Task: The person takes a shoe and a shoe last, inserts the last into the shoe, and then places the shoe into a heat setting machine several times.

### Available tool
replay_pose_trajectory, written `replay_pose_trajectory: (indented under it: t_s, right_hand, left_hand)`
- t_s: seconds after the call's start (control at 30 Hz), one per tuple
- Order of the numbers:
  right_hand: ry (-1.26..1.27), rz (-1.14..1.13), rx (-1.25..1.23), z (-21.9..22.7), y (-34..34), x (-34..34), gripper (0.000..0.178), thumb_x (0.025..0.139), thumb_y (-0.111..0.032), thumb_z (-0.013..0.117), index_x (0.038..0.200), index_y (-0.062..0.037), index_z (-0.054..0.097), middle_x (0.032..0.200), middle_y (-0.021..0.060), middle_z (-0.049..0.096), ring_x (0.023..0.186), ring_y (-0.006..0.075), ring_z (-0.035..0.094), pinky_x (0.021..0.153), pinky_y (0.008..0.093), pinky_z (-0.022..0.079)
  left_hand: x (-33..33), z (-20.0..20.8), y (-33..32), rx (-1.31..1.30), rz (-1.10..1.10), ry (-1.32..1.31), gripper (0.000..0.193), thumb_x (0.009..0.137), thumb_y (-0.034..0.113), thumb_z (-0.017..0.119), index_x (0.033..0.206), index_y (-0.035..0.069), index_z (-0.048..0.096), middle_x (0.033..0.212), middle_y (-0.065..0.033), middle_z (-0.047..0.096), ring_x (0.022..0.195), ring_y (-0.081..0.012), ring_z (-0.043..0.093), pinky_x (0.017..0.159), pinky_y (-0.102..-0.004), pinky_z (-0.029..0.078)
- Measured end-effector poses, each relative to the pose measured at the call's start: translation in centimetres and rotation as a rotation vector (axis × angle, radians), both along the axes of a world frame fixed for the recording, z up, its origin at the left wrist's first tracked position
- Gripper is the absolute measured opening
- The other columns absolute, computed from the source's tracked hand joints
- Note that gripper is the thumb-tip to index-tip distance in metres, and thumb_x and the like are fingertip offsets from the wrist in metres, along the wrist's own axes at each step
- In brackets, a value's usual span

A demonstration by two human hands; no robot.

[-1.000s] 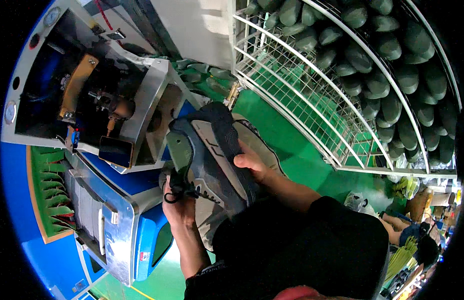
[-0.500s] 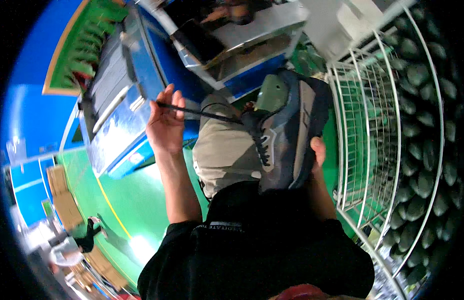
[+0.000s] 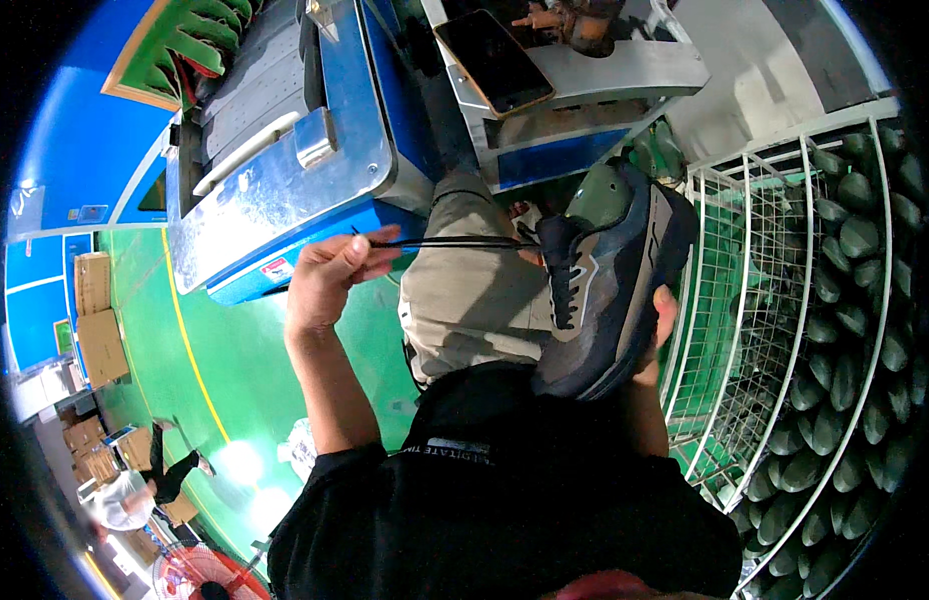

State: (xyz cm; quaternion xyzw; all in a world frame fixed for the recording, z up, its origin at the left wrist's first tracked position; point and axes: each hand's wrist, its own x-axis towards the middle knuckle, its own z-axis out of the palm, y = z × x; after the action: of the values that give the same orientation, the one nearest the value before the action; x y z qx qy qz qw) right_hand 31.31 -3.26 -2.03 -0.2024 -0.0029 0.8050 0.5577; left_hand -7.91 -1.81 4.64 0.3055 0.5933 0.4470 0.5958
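A grey, black and brown sneaker (image 3: 609, 300) lies across my lap, with a green shoe last (image 3: 597, 196) filling its opening. My right hand (image 3: 663, 325) grips the sneaker by its sole on the right side; the thumb shows and the other fingers are hidden beneath. From the top of the lacing a black shoelace (image 3: 465, 242) runs taut to the left. My left hand (image 3: 330, 275) pinches its end, thumb pressed over the fingers, beside a blue metal machine.
The blue and silver machine (image 3: 355, 140) stands ahead on the left. A phone (image 3: 495, 62) rests on a metal bench ahead. To the right is a white wire rack (image 3: 745, 270) with several dark rounded pieces (image 3: 845, 370). A person (image 3: 125, 500) and a red fan (image 3: 200, 575) are at lower left.
My left hand has turned from open palm up to a pinch on the shoelace, and the lace is now level and taut. The sneaker sits slightly farther right in view.
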Motion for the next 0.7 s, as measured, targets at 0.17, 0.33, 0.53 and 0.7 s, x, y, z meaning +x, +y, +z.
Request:
replay_pose_trajectory:
  t_s: [0.17, 0.33, 0.53, 0.7]
  right_hand:
    - [-0.109, -0.08, -0.054, -1.2, 0.4, -0.5, 0.056, 0.089, -0.026, 0.063, 0.138, -0.0046, 0.05, 0.134, 0.0133, 0.06, 0.115, 0.0308, 0.062, 0.098, 0.045, 0.053]
    - [-0.056, 0.007, -0.03, -2.2, 0.2, 0.0, 0.055, 0.09, -0.023, 0.062, 0.14, -0.0056, 0.048, 0.134, 0.0129, 0.06, 0.115, 0.0302, 0.062, 0.097, 0.0453, 0.054]
    - [-0.117, 0.053, 0.012, -0.4, 0.5, 0.4, 0.057, 0.092, -0.027, 0.061, 0.143, -0.0062, 0.045, 0.139, 0.0123, 0.056, 0.121, 0.0295, 0.058, 0.103, 0.0462, 0.05]
    - [-0.057, -0.044, 0.033, -0.1, 0.3, 0.6, 0.057, 0.094, -0.038, 0.058, 0.141, -0.0075, 0.048, 0.139, 0.0116, 0.057, 0.121, 0.0284, 0.058, 0.103, 0.0443, 0.048]
  left_hand:
    - [1.1, -2.7, 0.9, 0.012, 0.216, -0.084, 0.024, 0.098, 0.016, 0.062, 0.09, -0.006, 0.067, 0.1, -0.0222, 0.072, 0.088, -0.0263, 0.073, 0.077, -0.0328, 0.06]
    - [1.8, -4.0, 2.4, 0.162, 0.445, -0.451, 0.027, 0.103, 0.021, 0.051, 0.106, -0.005, 0.06, 0.098, -0.0179, 0.071, 0.099, -0.0304, 0.071, 0.081, -0.0375, 0.061]
    - [-3.6, -5.9, 2.4, 0.536, 0.505, -0.687, 0.021, 0.104, 0.023, 0.053, 0.107, 0.003, 0.058, 0.08, -0.0046, 0.063, 0.061, -0.014, 0.054, 0.051, -0.0241, 0.041]
    - [-6.1, -1.1, -0.5, 0.32, 0.429, -0.209, 0.03, 0.104, 0.033, 0.049, 0.098, 0.005, 0.06, 0.07, -0.0053, 0.061, 0.051, -0.0119, 0.052, 0.048, -0.0224, 0.04]
